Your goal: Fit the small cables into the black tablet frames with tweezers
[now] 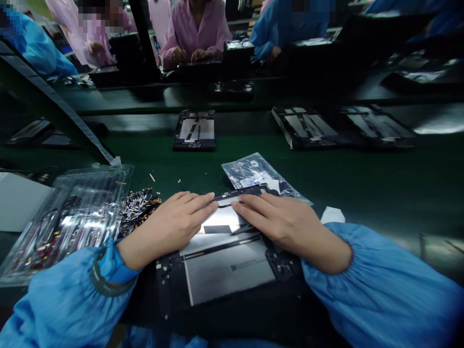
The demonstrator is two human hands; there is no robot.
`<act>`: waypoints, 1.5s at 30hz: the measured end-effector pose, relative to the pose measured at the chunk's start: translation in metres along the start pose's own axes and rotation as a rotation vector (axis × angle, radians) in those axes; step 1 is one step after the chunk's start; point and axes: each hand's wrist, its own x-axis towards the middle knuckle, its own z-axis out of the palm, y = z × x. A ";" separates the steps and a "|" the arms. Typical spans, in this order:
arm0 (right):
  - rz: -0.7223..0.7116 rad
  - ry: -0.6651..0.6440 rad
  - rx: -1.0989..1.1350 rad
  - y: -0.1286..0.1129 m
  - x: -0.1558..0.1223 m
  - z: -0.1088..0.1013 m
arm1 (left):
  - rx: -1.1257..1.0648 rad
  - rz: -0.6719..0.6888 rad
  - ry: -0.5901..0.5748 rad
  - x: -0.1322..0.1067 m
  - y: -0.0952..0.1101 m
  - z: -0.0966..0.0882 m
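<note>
Left of the opened device (232, 275) lie a clear plastic tray (78, 208) and a heap of small cables (139, 210), while the left hand (177, 220) comes over its left side, palm down, fingers straight and together, tips at its far edge. The device lies beneath both hands, neither nearer, its far edge slanting away rightward, its long axis unclear. From its right, the right hand (286, 220) mirrors that pose; with thumbs hidden, I cannot tell whether either grips.
</note>
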 end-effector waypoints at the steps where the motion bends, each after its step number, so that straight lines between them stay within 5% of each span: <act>1: 0.001 -0.008 -0.021 0.001 -0.002 -0.001 | -0.010 -0.004 0.001 0.000 0.000 0.000; 4: 0.126 0.048 0.010 0.004 -0.016 -0.002 | -0.115 -0.075 0.028 0.003 -0.002 0.000; 8: 0.574 0.181 0.242 0.003 -0.041 -0.004 | -0.212 -0.359 0.061 0.014 -0.003 0.001; 11: 0.733 0.191 0.381 0.001 -0.048 -0.007 | -0.230 -0.378 0.018 0.021 -0.005 -0.001; 15: 0.627 0.155 0.411 -0.003 -0.031 -0.005 | -0.209 -0.180 0.063 0.020 -0.007 -0.001; 18: 0.545 -0.001 0.304 -0.006 -0.009 0.006 | -0.146 -0.057 0.074 0.016 -0.010 0.003; 21: 0.586 -0.100 0.285 -0.009 0.006 0.017 | -0.090 -0.043 0.082 0.013 -0.011 0.007; 27: 0.629 0.007 0.551 -0.001 0.009 0.008 | 0.051 -0.009 0.063 0.014 -0.006 0.005; 30: 0.633 0.054 0.498 0.002 0.009 0.001 | 0.054 -0.010 0.071 0.015 -0.005 0.004; 36: 0.675 -0.060 0.373 -0.005 0.008 0.016 | 0.043 -0.027 0.083 0.014 -0.005 0.006; 45: 0.659 -0.037 0.654 -0.008 0.008 0.008 | 0.076 0.004 0.015 0.016 0.002 -0.001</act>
